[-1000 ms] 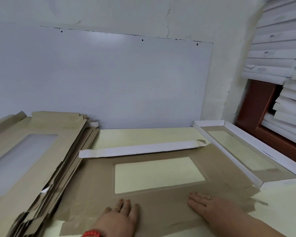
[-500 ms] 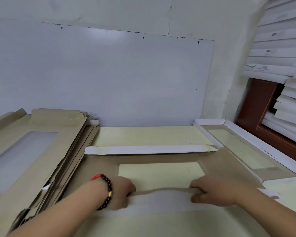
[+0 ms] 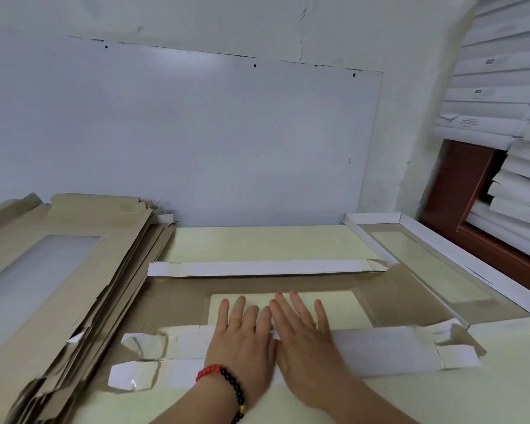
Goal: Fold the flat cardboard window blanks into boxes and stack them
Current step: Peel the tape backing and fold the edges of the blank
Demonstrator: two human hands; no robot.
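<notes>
On folded blank flap [image 3: 377,350], both hands flat, seemingly pressing.

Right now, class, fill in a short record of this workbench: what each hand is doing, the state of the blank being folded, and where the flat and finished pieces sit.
left hand: flat, fingers straight, pressing the near flap
right hand: flat beside it, pressing the same flap
blank being folded: brown side up, near flap and far flap both folded over, showing white
window: partly covered by the fingers
flat blanks: stacked at left
folded box: open, at right on the table
finished boxes: white, stacked far right
</notes>
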